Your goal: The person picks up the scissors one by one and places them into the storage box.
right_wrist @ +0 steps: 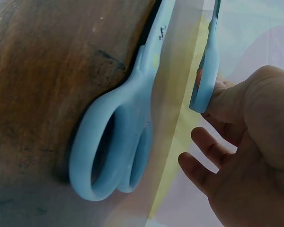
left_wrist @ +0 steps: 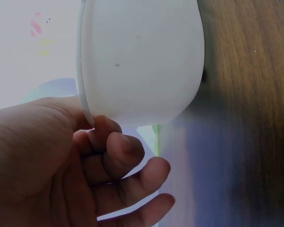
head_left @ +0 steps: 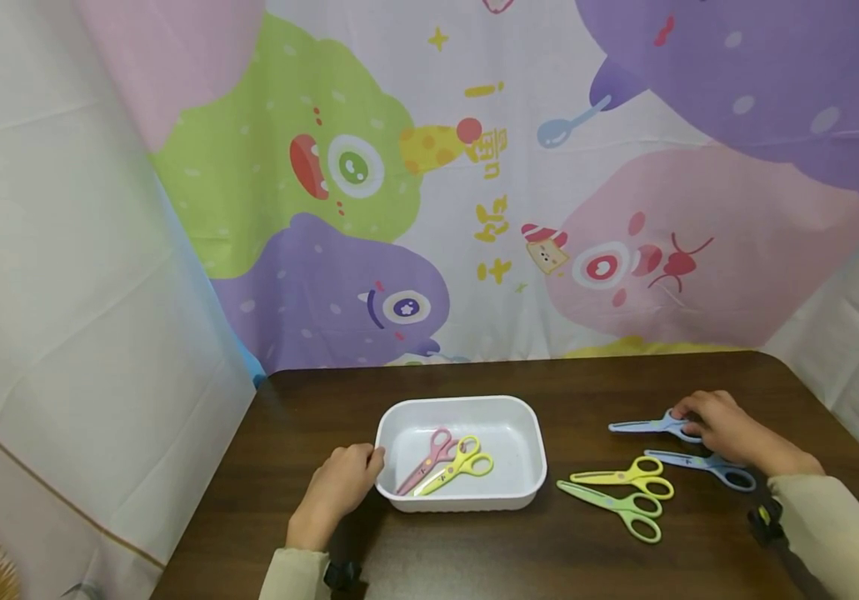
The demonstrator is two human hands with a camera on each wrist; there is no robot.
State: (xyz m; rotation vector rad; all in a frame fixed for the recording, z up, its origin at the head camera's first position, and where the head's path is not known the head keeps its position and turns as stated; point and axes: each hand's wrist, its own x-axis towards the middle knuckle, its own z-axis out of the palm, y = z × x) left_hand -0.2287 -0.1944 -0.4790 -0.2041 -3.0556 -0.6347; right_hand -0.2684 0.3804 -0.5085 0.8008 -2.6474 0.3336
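Observation:
At the left end of a white plastic tray, my left hand pinches the rim between thumb and forefinger; the left wrist view shows this hold on the tray's wall. Pink scissors and yellow scissors lie crossed inside the tray. On the right, my right hand pinches the handle of light blue scissors, their blades pointing left. In the right wrist view these scissors stand apart from the blue scissors lying on the table beneath the hand.
Yellow scissors and green scissors lie close together on the brown table, between the tray and my right forearm. A cartoon-printed curtain hangs behind the table's back edge. White cloth hangs at the left side.

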